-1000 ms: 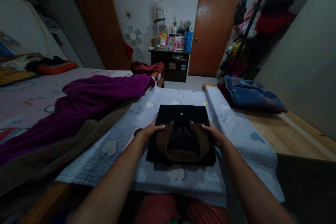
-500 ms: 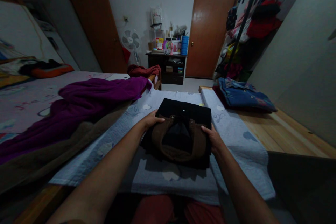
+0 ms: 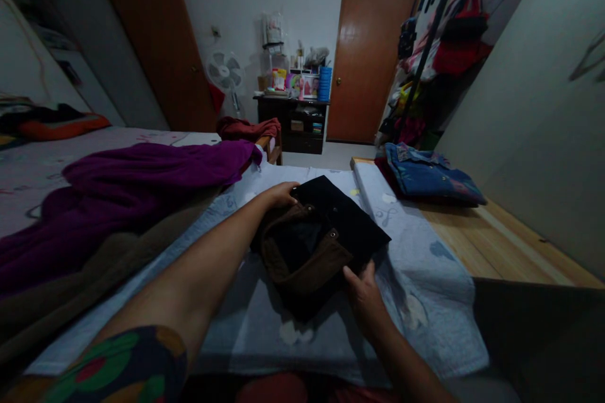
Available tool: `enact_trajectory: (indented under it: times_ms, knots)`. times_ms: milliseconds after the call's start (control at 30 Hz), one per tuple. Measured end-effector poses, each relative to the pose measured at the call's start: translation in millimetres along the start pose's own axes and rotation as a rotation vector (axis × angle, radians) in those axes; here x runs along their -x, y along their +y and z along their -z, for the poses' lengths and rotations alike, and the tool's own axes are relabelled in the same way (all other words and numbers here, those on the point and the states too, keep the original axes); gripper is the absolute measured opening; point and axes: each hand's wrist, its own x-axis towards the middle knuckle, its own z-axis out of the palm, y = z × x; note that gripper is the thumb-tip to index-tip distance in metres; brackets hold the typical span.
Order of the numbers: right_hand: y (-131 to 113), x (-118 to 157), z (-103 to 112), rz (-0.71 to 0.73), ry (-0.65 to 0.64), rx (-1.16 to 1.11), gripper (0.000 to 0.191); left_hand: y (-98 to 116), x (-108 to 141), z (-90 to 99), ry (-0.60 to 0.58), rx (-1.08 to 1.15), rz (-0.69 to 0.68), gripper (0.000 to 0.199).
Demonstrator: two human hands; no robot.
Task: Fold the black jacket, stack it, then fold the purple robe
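Note:
A folded black jacket with a brown collar and metal snaps lies over the patterned light-blue cloth in front of me. It is turned at an angle, its collar toward me and to the left. My left hand grips the far left edge, with the fingers partly hidden. At the near right edge, my right hand pinches the jacket, thumb on top and the other fingers mostly beneath it.
A purple blanket lies on the bed at left. To the right, a folded denim garment rests on a wooden board. Farther back are a fan, a dark cabinet and a brown door.
The jacket has turned clockwise, its collar swinging to the left. My left hand has moved slightly away from me, and my right hand has come nearer. The view has shifted a little.

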Motion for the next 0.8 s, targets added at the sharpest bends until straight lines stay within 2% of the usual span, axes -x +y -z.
enact_trajectory:
  times_ms: [167,267,333,433,533,600,667,733,800]
  knots:
    - [13.0,-1.5,10.2,-0.109,0.045,-0.020,0.095,-29.6,-9.5,-26.7,0.123,-0.074,0.060,0.041]
    - [2.1,-9.1,33.9,-0.183,-0.028,0.168,0.082,-39.9,-3.4,-38.1,0.184,-0.093,0.087,0.041]
    - [-14.5,-15.7,52.6,-0.227,-0.078,0.395,0.063,-39.7,6.4,-39.3,0.209,-0.099,0.084,0.044]
    - [-48.7,-29.0,73.3,-0.150,-0.164,0.726,0.029,-32.8,34.5,-33.6,0.278,-0.122,0.023,0.046]
    - [-84.9,-50.4,77.3,0.028,-0.140,0.857,0.020,-28.4,77.0,-29.1,0.443,-0.125,-0.084,0.046]
    - [-103.5,-69.8,72.5,0.153,-0.102,0.917,0.018,-30.9,107.5,-31.9,0.521,-0.018,-0.030,0.048]
    - [-114.1,-92.8,65.6,0.208,-0.082,0.980,0.016,-37.4,134.8,-39.9,0.558,0.181,0.084,0.051]
    - [-116.3,-117.6,59.8,0.253,-0.036,1.031,0.018,-45.2,156.5,-51.5,0.562,0.393,0.193,0.052]
    - [-112.8,-142.4,56.5,0.272,0.005,1.050,0.027,-50.9,172.0,-64.4,0.575,0.567,0.306,0.055]
